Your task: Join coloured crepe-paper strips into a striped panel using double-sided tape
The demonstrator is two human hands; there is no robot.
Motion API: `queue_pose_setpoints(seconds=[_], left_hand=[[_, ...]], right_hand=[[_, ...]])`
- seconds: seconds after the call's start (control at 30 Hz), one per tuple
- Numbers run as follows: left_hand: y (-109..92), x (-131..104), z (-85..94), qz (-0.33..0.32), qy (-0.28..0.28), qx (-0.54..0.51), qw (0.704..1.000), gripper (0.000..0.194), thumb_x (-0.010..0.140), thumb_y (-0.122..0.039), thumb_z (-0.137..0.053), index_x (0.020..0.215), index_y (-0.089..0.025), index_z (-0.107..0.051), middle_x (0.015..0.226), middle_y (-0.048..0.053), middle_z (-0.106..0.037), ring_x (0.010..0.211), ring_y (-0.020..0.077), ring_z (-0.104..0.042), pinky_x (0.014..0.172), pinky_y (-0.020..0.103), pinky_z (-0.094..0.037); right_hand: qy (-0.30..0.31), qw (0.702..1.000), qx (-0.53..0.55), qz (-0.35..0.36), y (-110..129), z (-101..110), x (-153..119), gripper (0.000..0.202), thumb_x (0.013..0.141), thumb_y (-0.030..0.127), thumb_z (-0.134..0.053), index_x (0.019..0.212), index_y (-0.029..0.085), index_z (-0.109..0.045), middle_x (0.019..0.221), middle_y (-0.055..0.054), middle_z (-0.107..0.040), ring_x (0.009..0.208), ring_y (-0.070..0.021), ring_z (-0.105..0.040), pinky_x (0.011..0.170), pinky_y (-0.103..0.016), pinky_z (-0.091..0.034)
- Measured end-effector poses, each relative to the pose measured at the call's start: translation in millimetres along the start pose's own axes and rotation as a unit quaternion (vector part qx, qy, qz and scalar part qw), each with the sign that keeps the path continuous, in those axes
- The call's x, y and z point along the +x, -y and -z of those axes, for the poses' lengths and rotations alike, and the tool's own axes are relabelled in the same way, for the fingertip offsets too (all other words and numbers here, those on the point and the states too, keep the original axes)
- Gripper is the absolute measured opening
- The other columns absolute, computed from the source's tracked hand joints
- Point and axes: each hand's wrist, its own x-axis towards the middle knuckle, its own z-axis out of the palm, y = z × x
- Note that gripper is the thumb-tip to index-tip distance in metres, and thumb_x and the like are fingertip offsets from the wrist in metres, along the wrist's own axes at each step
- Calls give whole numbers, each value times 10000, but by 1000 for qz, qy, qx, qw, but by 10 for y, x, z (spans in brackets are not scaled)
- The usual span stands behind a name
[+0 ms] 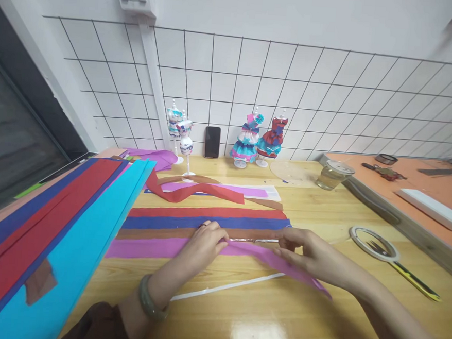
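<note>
A thin purple strip [146, 248], crepe paper or cloth, lies across the table in front of me. My left hand [204, 244] is closed, its fingertips pressed on the strip's upper edge near the middle. My right hand [309, 254] pinches the strip nearer its right end, which hangs loosely toward me. Just above lies a brown strip [175, 232], with a narrow shiny line [250, 240] along its lower edge between my hands. Beyond it run a blue strip [245, 224] and a red strip [215, 212]. A narrow white strip [229, 286] lies slantwise nearer me.
Wide layered strips, including a turquoise one [89, 242], cover the left side. Behind stand small dress forms [247, 140] and a phone [212, 142]. At right are a glass [334, 176], a tape roll [360, 236], and a yellow cutter [415, 282].
</note>
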Motion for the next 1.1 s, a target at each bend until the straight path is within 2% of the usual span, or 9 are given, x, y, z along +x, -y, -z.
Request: queue_pose_setpoints(seconds=[0.13, 0.23, 0.33, 0.5, 0.63, 0.8, 0.87, 1.0, 1.1], left_hand=[[31, 4, -37, -6, -11, -10, 1000, 89, 811, -203, -537, 791, -205, -624, 837, 13, -585, 839, 156, -502, 791, 289, -373], [48, 6, -60, -11, -20, -17, 1000, 83, 812, -213, -535, 785, -202, -613, 837, 10, -582, 831, 154, -500, 787, 289, -371], [50, 11, -66, -12, -27, -26, 999, 98, 819, -235, -523, 778, -204, -606, 830, 7, -579, 827, 154, -497, 778, 290, -371], [30, 14, -38, -7, -28, -31, 999, 136, 832, -245, -487, 758, -201, -593, 818, 7, -579, 819, 155, -501, 767, 291, -373], [28, 19, -32, -3, -26, -26, 999, 138, 825, -231, -487, 736, -196, -586, 802, 9, -583, 813, 156, -506, 763, 294, -376], [37, 21, -41, -1, -28, -32, 999, 120, 822, -232, -495, 773, -200, -600, 831, 12, -592, 836, 158, -512, 772, 292, -378], [41, 18, -42, -3, -28, -39, 999, 116, 823, -232, -497, 800, -206, -607, 845, 12, -597, 856, 160, -514, 782, 291, -378], [54, 12, -43, -1, -30, -45, 999, 104, 818, -227, -509, 834, -212, -611, 865, 11, -600, 877, 163, -517, 790, 292, -380], [61, 10, -44, -1, -32, -46, 998, 113, 820, -226, -507, 836, -210, -617, 859, 15, -601, 872, 164, -520, 789, 292, -383]], right_hand=[[17, 999, 28, 8, 2, -120, 59, 340, 802, 360, -493, 1105, 222, -563, 915, -35, -605, 653, -121, -559, 593, -240, -441], [24, 1000, 3, 18, 73, -228, 121, 403, 782, 360, -531, 1164, 232, -526, 915, -38, -615, 683, -137, -571, 599, -247, -438], [-5, 996, -78, 35, 179, -371, 192, 398, 757, 386, -568, 1115, 211, -558, 914, -61, -623, 774, -186, -573, 653, -284, -434], [-82, 968, -232, 48, 338, -718, 310, 361, 739, 427, -592, 948, 133, -604, 905, -121, -617, 873, -257, -548, 758, -353, -403], [-113, 955, -274, 18, 417, -916, 398, 216, 812, 288, -513, 946, 134, -584, 870, -122, -613, 875, -238, -551, 764, -331, -385], [-83, 946, -310, -39, 437, -898, 459, 185, 816, 103, -424, 839, 145, -603, 818, -117, -641, 790, -229, -583, 664, -305, -375], [-75, 947, -307, -51, 409, -856, 456, 202, 823, 116, -418, 821, 155, -616, 817, -109, -653, 767, -226, -596, 634, -296, -368], [-83, 955, -281, -54, 326, -796, 414, 275, 869, 252, -387, 767, 176, -630, 785, -89, -665, 728, -209, -611, 598, -276, -362], [-80, 959, -267, -59, 297, -777, 373, 253, 845, 243, -421, 725, 178, -635, 771, -79, -665, 733, -195, -610, 607, -260, -366]])
